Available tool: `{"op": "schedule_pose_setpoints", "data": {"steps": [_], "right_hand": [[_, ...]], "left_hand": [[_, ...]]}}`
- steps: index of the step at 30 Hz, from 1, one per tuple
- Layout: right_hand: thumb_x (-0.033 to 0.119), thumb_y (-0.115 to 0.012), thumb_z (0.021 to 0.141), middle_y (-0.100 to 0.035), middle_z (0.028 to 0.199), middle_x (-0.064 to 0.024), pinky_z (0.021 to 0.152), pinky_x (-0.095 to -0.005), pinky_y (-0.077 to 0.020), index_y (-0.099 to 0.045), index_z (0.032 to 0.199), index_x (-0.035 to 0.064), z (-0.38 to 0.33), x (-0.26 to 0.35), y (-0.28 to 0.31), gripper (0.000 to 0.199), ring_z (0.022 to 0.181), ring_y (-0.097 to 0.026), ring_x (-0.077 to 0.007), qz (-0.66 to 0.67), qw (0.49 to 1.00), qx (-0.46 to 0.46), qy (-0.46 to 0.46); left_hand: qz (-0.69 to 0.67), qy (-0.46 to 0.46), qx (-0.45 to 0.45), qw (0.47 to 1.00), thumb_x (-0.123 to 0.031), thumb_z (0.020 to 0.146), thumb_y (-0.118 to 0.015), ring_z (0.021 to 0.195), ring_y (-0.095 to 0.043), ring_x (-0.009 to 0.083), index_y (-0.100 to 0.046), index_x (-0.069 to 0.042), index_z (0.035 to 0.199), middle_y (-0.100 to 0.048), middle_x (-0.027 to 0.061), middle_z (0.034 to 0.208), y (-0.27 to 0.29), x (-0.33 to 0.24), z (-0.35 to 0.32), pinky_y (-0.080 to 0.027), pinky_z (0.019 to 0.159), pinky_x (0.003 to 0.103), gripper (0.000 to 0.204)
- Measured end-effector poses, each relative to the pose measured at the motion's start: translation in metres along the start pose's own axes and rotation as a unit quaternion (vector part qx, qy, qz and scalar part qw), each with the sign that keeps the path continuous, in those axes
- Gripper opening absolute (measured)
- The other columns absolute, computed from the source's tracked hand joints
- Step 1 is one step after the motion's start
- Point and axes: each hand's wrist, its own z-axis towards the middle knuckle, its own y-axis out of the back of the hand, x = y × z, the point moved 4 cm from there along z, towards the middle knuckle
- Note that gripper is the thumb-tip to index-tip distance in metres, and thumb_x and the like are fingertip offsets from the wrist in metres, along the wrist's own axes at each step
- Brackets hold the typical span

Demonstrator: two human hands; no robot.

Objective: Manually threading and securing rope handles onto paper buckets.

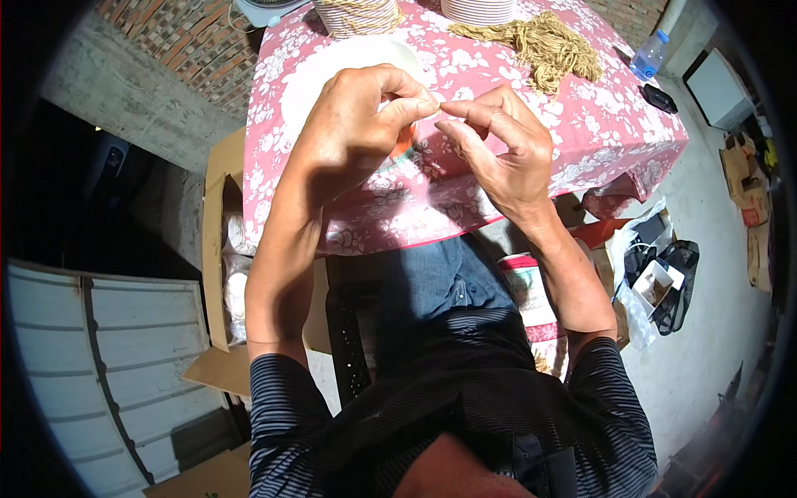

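Above the near part of a table with a pink flowered cloth (598, 108), my two hands meet at the fingertips. My left hand (353, 112) is closed in a pinch of thumb and forefinger; whatever lies between them is too small to make out. Reaching in from the right, my right hand (510, 145) has its forefinger tip against the left fingertips. Its thumb sits a little apart below, with a small gap and nothing visible in it. Beneath the hands shows a partly hidden orange and green patch (404, 141). A bright white round surface (303, 87) lies behind my left hand.
Two cord-wound containers, one tan and white (359, 18), one striped (478, 12), stand at the far edge. A tan yarn bundle (548, 51) lies beside them. At the far right are a water bottle (650, 56) and black phone (660, 98). An open cardboard box (214, 249) stands left.
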Motion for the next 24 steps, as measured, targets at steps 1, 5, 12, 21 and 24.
{"op": "schedule_pose_setpoints", "data": {"steps": [1,5,12,21,24], "right_hand": [[0.002,-0.087,0.080,-0.062,0.076,-0.0033,0.053,-0.0259,-0.0440,-0.080,0.100,0.0027,0.000,0.000,-0.001,0.021,0.064,-0.057,-0.0108,0.000,1.000,0.000,0.000],[0.001,-0.087,0.079,-0.062,0.075,-0.0044,0.053,-0.0276,-0.0455,-0.080,0.099,0.0024,0.000,0.002,-0.001,0.021,0.063,-0.058,-0.0125,-0.023,0.999,-0.014,0.021],[-0.002,-0.085,0.076,-0.063,0.074,-0.0063,0.054,-0.0295,-0.0481,-0.079,0.096,0.0030,-0.001,0.003,0.000,0.021,0.063,-0.061,-0.0166,-0.071,0.996,-0.026,0.056],[0.000,-0.082,0.076,-0.062,0.073,-0.0058,0.054,-0.0312,-0.0484,-0.077,0.091,0.0042,-0.001,0.001,0.000,0.016,0.063,-0.061,-0.0176,-0.056,0.997,-0.026,0.039],[0.003,-0.080,0.079,-0.062,0.072,-0.0060,0.054,-0.0312,-0.0474,-0.075,0.087,0.0034,-0.004,-0.006,-0.001,0.009,0.063,-0.062,-0.0176,-0.069,0.998,-0.005,-0.002]], "left_hand": [[0.000,0.000,0.000,1.000,-0.013,0.100,-0.069,0.083,-0.067,0.0106,-0.074,0.005,0.103,-0.075,0.0074,0.091,0.000,0.000,0.000,-0.054,0.077,0.026,0.019],[0.002,0.006,-0.011,1.000,-0.014,0.100,-0.070,0.081,-0.067,0.0104,-0.074,0.005,0.103,-0.075,0.0075,0.090,-0.003,0.000,0.001,-0.054,0.075,0.026,0.019],[0.029,-0.047,-0.049,0.997,-0.012,0.099,-0.070,0.071,-0.065,0.0103,-0.073,0.004,0.100,-0.074,0.0059,0.084,-0.007,-0.006,-0.001,-0.054,0.065,0.027,0.017],[-0.003,-0.055,-0.018,0.998,-0.009,0.099,-0.068,0.083,-0.066,0.0100,-0.071,0.003,0.107,-0.072,0.0061,0.091,-0.006,-0.008,-0.001,-0.054,0.076,0.027,0.015],[-0.056,-0.043,-0.012,0.997,-0.009,0.099,-0.067,0.091,-0.065,0.0100,-0.068,0.003,0.113,-0.070,0.0052,0.097,-0.001,0.000,0.001,-0.052,0.083,0.026,0.019]]}}
